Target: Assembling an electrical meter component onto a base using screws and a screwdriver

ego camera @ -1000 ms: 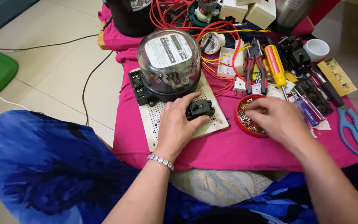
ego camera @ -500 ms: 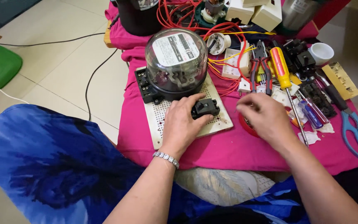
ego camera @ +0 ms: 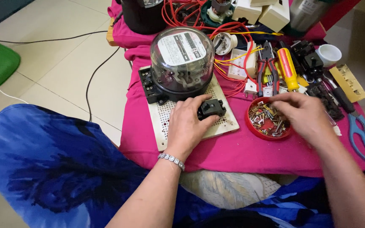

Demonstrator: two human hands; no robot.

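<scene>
Fingers of left hand (ego camera: 187, 126) hold black switch (ego camera: 211, 108).

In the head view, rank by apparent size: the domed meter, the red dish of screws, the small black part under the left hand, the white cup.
1. Domed meter, clearly largest.
2. Red dish of screws, partly covered by the right hand.
3. and 4. Small black part, held by the left hand, and white cup look alike; the cup lies farther off.

bright, even indoor light | soft shadows | edges stretched, slight blur
</scene>
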